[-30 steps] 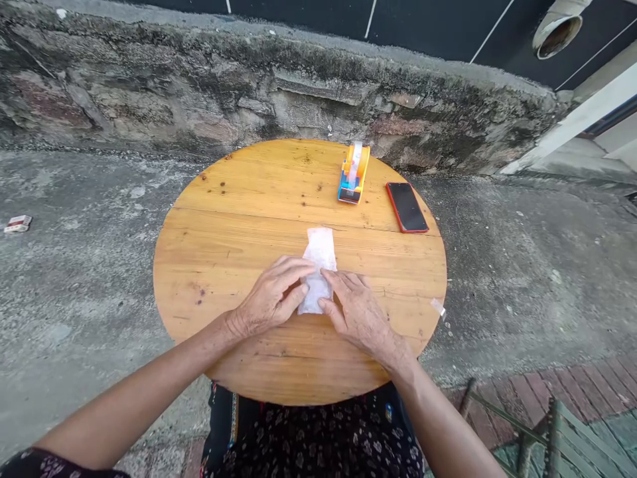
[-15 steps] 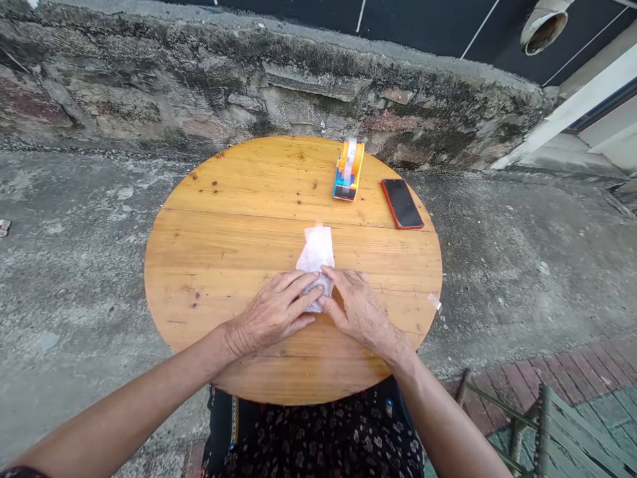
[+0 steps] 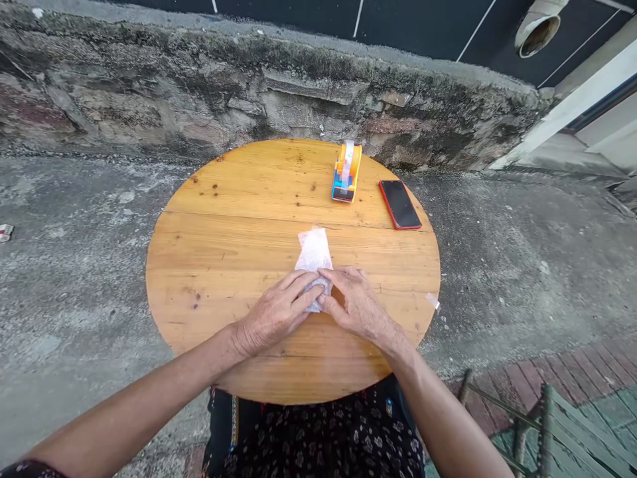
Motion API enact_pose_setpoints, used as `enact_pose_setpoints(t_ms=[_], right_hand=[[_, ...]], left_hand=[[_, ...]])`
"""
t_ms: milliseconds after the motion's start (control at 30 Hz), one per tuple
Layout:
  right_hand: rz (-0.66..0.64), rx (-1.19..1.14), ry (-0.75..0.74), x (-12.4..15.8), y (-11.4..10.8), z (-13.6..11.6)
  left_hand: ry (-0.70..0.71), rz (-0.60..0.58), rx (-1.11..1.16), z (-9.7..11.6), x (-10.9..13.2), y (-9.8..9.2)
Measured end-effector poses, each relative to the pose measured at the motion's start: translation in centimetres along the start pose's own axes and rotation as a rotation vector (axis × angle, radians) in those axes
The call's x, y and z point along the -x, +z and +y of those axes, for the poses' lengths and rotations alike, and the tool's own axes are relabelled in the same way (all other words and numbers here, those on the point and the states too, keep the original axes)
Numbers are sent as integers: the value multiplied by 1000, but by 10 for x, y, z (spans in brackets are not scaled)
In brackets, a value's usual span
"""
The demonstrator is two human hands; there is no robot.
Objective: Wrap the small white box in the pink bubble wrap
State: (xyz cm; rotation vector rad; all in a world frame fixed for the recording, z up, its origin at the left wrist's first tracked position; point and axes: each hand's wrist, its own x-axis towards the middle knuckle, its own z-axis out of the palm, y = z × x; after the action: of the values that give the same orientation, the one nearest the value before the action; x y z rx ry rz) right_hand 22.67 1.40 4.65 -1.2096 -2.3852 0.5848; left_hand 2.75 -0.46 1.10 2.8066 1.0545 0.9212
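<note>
A strip of whitish, translucent bubble wrap point(image 3: 315, 251) lies on the round wooden table point(image 3: 209, 245), its near end folded over into a small bundle. My left hand point(image 3: 281, 307) covers that bundle from the left, fingers closed together and pressed on it. From the right, my right hand point(image 3: 355, 302) grips the same bundle, with thumb and index finger curled at its edge. Whether something is wrapped inside is hidden. The far end of the wrap spreads loose on the wood, beyond my fingertips.
A yellow and blue tape dispenser point(image 3: 346, 174) stands at the table's back right. Beside it lies a phone point(image 3: 400, 204) in a red case. A short piece of clear tape point(image 3: 433, 301) hangs at the right edge. A stone wall point(image 3: 199, 99) runs behind; a green chair point(image 3: 547, 425) stands lower right.
The loose far end of the wrap has shifted slightly left. Both hands keep their hold on the bundle, with only small finger movement. The view has tilted a little.
</note>
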Motion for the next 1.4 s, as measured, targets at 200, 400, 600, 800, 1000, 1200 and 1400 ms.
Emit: enact_pose_setpoints(t_ms=[200,400,600,800,1000,1200,1400], right_hand=[[62,-6,7,6,5,-3],[153,-8,43,12,10,-9],[241,-61,-18,26,26,-7],[181,35,-53,33,30,-6],[140,168,-27,27,22,-10],[131,188,-17,26,20,-13],[127,180,-10,25,20,-13]], left_hand=[[-53,-11,41,8,1,-1],[-118,-31,62,11,1,-1],[-153,-23,93,15,2,-1],[-218,5,91,23,1,3],[-389,70,215,20,17,-11],[-552,38,390,3,13,-21],[-501,63,431,3,4,-12]])
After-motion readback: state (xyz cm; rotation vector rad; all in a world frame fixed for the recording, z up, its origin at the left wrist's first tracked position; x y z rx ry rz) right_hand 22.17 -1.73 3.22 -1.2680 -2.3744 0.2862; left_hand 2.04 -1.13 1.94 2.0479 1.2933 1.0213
